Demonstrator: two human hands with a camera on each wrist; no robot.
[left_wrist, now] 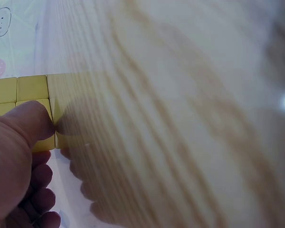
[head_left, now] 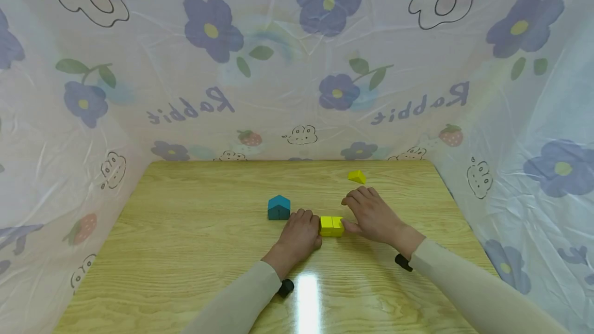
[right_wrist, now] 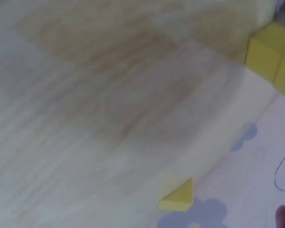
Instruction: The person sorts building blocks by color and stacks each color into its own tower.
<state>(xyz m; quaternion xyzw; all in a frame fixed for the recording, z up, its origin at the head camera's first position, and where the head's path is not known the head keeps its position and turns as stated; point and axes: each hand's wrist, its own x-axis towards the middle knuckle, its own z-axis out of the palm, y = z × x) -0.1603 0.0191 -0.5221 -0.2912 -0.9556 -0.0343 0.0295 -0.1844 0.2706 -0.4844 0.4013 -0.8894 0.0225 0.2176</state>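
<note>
My left hand point(head_left: 300, 234) is at the left side of a stack of yellow cube blocks point(head_left: 327, 227). In the left wrist view its thumb point(left_wrist: 35, 121) lies across the front of the yellow blocks point(left_wrist: 32, 88), with the other fingers curled beside them. At the stack's right end, my right hand point(head_left: 373, 215) has its thumb against or very near the cubes and its fingers spread loosely, holding nothing. Beyond those fingers lies a yellow wedge block point(head_left: 357, 177), also in the right wrist view. A teal house-shaped block piece point(head_left: 279, 207) stands left of the left hand.
The wooden table point(head_left: 195, 241) carries all the blocks. A patterned cloth point(head_left: 278, 76) rises behind and along both sides. Black wrist cameras point(head_left: 286, 287) sit under the wrists, and a bright light reflection shows at the table's front.
</note>
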